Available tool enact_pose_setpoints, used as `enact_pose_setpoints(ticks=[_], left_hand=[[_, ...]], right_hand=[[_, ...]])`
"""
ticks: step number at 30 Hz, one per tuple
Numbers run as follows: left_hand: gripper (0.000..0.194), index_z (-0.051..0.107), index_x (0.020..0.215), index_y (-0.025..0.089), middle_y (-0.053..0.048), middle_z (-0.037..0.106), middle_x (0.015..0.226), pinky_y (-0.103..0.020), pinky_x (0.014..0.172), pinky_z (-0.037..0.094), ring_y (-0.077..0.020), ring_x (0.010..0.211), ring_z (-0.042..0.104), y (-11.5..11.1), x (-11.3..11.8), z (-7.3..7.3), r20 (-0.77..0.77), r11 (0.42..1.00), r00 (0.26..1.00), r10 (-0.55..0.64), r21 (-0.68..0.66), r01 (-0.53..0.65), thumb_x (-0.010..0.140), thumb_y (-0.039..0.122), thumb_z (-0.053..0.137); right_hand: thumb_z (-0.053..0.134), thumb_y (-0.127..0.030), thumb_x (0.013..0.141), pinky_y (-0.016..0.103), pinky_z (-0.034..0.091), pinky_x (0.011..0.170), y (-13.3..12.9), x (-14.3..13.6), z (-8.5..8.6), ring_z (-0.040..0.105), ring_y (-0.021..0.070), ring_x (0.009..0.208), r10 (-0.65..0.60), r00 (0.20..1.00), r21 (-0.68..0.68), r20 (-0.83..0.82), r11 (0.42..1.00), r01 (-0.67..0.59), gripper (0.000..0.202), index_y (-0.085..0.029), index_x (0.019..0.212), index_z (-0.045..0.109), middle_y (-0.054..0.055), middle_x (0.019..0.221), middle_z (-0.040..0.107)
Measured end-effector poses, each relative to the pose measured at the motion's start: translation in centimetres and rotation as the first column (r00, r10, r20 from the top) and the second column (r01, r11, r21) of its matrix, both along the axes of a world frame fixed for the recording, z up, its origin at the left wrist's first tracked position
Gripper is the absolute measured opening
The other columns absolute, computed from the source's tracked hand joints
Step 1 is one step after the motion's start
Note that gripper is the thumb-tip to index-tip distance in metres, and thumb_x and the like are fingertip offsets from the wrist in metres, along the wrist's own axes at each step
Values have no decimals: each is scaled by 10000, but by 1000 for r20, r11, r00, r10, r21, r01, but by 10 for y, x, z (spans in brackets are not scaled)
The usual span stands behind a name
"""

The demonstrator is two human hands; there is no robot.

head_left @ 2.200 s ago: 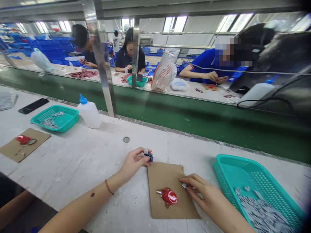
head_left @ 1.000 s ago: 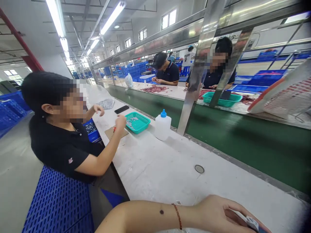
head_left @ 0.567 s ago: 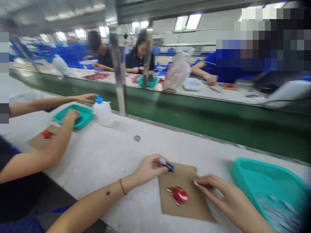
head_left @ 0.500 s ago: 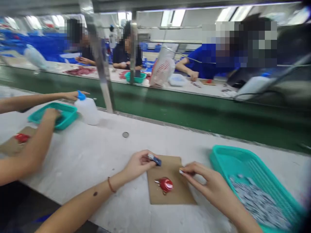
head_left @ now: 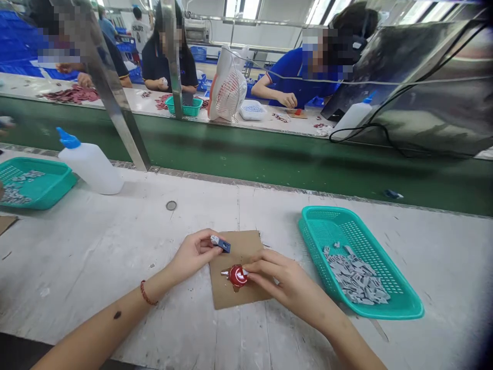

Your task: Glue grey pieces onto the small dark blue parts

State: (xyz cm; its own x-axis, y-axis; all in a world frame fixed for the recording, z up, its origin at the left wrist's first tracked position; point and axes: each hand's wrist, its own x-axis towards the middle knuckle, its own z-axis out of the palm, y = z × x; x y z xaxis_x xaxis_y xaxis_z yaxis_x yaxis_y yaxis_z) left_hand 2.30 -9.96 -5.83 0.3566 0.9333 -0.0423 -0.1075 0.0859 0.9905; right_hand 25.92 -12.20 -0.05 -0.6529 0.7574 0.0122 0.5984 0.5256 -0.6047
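Pinching a small piece at the edge of a shiny red blob

In the head view, the left hand is closed on a dark blue block with a pale grey bit at one end. The block is small, and it is held over the top left part of a brown card.

The right hand pinches the small piece between thumb and fingers. The piece looks pale, but the fingers hide most of it. Its tip is at the right side of the red blob. I cannot tell if they touch.

The red blob lies on the card. It is round and glossy, with white shine on top and brown bits around its edge. A silvery point sticks out on its left side.

To the right, a green basket holds a pile of grey pieces. A bottle cap lies on the white table, near a white bottle with a blue tip. Across the green strip, a person in blue bends over the far table.
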Motion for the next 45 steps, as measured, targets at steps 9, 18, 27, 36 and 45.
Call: enact_pose_setpoints(ticks=[9,18,27,36,45], left_hand=[[185,655,979,148,-101,696,1039,-310,860,522,-198,956,660,0,0,1,2,1000,1000,-3,-27,3,851,282,656],[194,655,984,150,-104,701,1028,-313,843,519,-198,938,664,-1,0,4,-14,999,1000,-11,-32,11,861,299,646],[196,654,986,149,-102,710,998,-297,812,516,-192,906,667,-1,-1,4,-25,999,1000,-14,-37,13,864,301,648],[200,648,1000,160,-104,700,1051,-308,814,516,-204,918,664,-1,-2,1,-71,999,997,-14,-31,12,862,304,649],[212,621,974,160,-88,701,979,-313,787,528,-216,892,679,0,1,0,-22,998,1000,-14,-56,13,849,326,664]], right_hand=[[484,-195,981,291,487,739,0,1,-1,607,171,893,-10,1000,-3,19,1000,10,210,-237,1083,663,45,983,637],[480,-215,979,293,496,713,0,0,1,619,176,858,-17,1000,0,9,1000,17,206,-243,1054,670,55,954,646],[498,-228,969,299,505,742,0,-1,4,632,178,889,-30,999,-46,-20,999,29,195,-249,1041,678,50,975,671],[582,-288,913,316,513,754,8,-5,5,655,194,856,-264,937,-159,-229,960,232,148,-222,918,715,56,929,714],[621,-277,888,360,511,874,30,-40,-7,657,206,932,-325,868,-275,-376,933,230,118,-218,907,722,59,983,714]])
